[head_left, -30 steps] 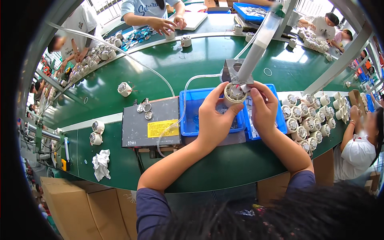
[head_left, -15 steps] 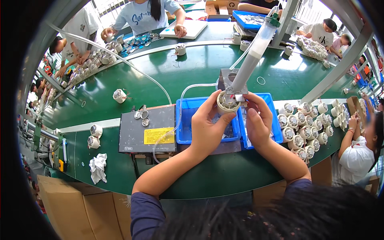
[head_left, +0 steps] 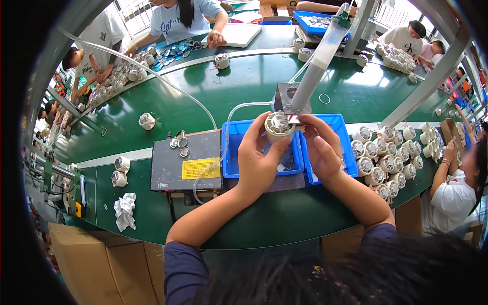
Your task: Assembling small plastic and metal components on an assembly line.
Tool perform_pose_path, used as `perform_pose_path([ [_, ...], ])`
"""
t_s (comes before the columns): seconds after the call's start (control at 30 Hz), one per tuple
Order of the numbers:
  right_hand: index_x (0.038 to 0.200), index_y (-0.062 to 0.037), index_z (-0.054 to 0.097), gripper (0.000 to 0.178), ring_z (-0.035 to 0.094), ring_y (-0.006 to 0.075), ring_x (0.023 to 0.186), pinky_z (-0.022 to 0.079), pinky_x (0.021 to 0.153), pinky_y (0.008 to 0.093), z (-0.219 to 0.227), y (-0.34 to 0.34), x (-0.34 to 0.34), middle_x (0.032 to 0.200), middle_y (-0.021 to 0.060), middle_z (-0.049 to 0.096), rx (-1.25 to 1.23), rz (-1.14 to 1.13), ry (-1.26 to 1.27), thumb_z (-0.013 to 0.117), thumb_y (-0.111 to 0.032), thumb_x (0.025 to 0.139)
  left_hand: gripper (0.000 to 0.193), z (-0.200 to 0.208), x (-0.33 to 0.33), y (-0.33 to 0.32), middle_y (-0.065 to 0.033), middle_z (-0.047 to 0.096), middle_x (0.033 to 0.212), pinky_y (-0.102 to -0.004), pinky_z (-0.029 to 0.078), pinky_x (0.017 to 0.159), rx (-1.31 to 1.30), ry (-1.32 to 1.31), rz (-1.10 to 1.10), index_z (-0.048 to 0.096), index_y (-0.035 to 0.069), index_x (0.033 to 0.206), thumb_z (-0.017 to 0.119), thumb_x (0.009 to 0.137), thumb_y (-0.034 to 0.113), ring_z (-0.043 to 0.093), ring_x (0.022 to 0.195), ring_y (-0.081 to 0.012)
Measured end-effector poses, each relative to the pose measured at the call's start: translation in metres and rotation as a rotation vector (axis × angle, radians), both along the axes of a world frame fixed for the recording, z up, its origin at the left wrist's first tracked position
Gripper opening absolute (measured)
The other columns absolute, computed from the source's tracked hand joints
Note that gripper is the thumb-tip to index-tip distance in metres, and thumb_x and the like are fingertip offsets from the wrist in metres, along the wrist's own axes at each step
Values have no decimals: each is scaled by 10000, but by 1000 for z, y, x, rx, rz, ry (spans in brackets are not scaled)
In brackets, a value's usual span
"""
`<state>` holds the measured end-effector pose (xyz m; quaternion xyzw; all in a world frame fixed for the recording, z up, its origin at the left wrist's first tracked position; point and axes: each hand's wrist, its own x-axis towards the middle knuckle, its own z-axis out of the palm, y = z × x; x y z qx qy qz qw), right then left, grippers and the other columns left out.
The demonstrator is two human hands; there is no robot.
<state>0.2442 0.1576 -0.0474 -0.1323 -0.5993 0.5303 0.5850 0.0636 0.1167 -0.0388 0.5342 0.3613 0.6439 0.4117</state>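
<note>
My left hand (head_left: pixel 258 157) has its thumb and fingers wrapped round a white cylindrical motor part (head_left: pixel 279 127), its slotted open face turned up. My right hand (head_left: pixel 324 152) is beside it, fingertips pinched at a small pale piece (head_left: pixel 294 121) by the part's right edge; what that piece is I cannot make out. Just above slants a big clear syringe (head_left: pixel 312 76) filled with pale paste, its lower end in a metal bracket (head_left: pixel 287 96). Two blue bins (head_left: pixel 236 170) stand beneath my hands, with small flat pieces inside, partly hidden.
A grey control box (head_left: pixel 165 162) with small metal rings on top sits left of the bins. Many white motor parts (head_left: pixel 376 175) are grouped at right. A crumpled white cloth (head_left: pixel 125 211) lies at left. A green conveyor belt (head_left: pixel 193 112) runs behind; co-workers sit around it.
Both hands and the motor part have shifted slightly left, and the part's face shows more fully. Parts and a ring on the belt have moved left. A co-worker's arm across the belt has moved.
</note>
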Motion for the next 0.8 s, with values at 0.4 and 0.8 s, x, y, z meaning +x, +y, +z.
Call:
perform_pose_path([
  [0.4,1579,162,461,751,502,319,1512,295,1305,444,6,1,2,1568,266,576,-63,161,-8,584,-311,1009,621,-4,2,-4,-165,626,1429,-341,524,1120,-9,-158,13,436,-47,1594,727,1048,5,640,1310,-221],
  [0.8,1182,-27,726,270,679,409,1158,535,1038,464,38,43,51,1165,232,695,151,-422,-1496,651,-124,942,656,-27,27,-35,-134,555,1458,-361,518,1151,-18,-145,-79,449,-17,1576,744,993,-75,617,1339,-233],
])
